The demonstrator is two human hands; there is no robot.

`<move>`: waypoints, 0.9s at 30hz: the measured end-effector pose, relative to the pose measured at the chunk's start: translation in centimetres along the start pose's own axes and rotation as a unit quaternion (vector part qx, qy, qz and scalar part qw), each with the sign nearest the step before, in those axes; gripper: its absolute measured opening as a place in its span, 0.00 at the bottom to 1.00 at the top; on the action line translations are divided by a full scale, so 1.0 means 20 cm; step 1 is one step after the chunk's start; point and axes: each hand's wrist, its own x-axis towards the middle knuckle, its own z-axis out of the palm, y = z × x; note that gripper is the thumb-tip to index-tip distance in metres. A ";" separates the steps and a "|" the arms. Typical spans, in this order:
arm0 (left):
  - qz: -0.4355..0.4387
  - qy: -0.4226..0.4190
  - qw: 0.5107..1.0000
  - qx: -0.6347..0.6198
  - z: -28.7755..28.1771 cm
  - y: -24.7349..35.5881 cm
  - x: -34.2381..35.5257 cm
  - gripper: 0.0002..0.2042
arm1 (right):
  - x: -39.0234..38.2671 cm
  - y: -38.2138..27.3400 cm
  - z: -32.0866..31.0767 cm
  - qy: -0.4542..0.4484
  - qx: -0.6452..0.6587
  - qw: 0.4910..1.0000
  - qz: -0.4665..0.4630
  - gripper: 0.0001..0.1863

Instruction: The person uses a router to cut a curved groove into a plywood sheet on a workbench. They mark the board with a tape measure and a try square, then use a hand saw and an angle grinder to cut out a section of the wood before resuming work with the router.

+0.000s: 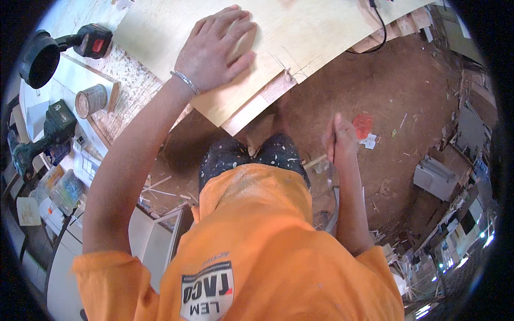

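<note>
My left hand (219, 51) lies open and palm down on a pale plywood sheet (300, 35), fingers spread toward its far side. A bracelet circles that wrist. The sheet's near edge has a cut-out corner with a splintered spot and pencil lines by it. Under this edge a strip of lighter board (262, 104) sticks out. My right hand (341, 136) hangs low at my right side, over the floor and apart from the sheet. Its fingers are curled together; what they hold, if anything, I cannot make out. A greyish shape shows below it, partly hidden by the forearm.
On the bench at left are a black cordless tool with a red-marked battery (93, 41), a dark green cordless tool (59, 120) and a round tin (91, 100). A black cable (381, 37) hangs over the sheet's right edge. Offcuts and a grey box (435, 177) lie on the brown floor.
</note>
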 end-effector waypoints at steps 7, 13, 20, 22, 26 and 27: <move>0.062 -0.001 0.995 -0.075 0.07 0.31 0.06 0.23 | -0.24 0.12 0.09 0.096 -0.112 0.987 0.067 0.31; 0.169 0.045 0.982 -0.076 0.10 0.31 0.08 0.07 | -0.16 0.06 0.01 0.054 -0.063 0.993 0.079 0.23; 0.066 -0.010 0.993 -0.095 0.07 0.42 -0.01 0.10 | 0.01 -0.36 -0.06 -0.081 -0.021 0.992 0.094 0.22; 0.035 -0.013 0.995 -0.092 0.06 0.49 -0.08 0.12 | 0.02 -0.39 0.02 -0.055 -0.230 0.970 0.056 0.23; -0.099 0.065 0.986 -0.113 0.05 0.63 -0.22 0.19 | 0.05 -0.37 0.07 -0.049 -0.410 0.910 -0.039 0.18; -0.138 0.099 0.979 -0.116 0.06 0.65 -0.22 0.20 | 0.05 -0.37 0.11 -0.029 -0.415 0.909 -0.028 0.17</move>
